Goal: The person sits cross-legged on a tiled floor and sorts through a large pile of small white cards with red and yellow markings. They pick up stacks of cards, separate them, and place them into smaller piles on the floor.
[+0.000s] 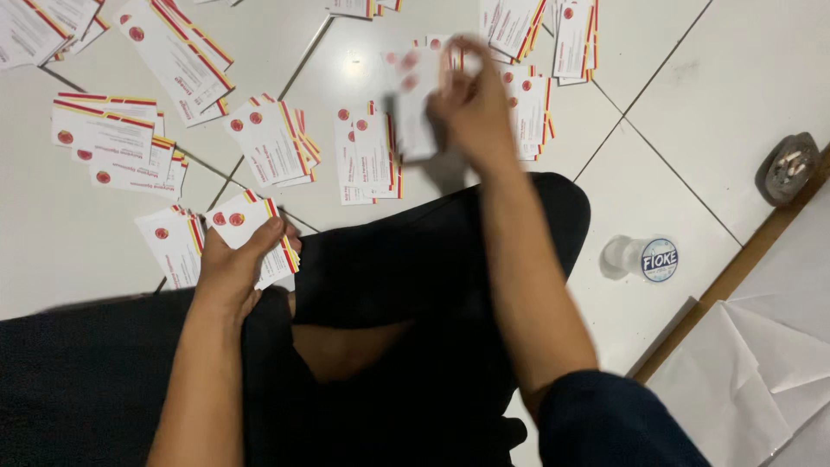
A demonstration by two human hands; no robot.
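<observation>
My left hand [235, 268] grips a stack of white leaflets [251, 227] with red and yellow edge stripes and red round marks, resting by my knee. My right hand [471, 108] is stretched forward over the white tiled floor [657, 52], blurred by motion, holding a single white leaflet [413, 117] above the spread. Several small piles of the same leaflets lie fanned on the tiles ahead: one pile [370, 156] just left of my right hand, another [270, 143] further left. My crossed legs in black trousers [415, 259] fill the lower middle.
A clear plastic cup with a sealed round lid [644, 258] lies on the tiles at right. A dark ashtray [788, 169] sits near the wooden edge [735, 277]. White paper sheets [761, 363] cover the lower right corner. More leaflet piles [177, 56] lie at the far left.
</observation>
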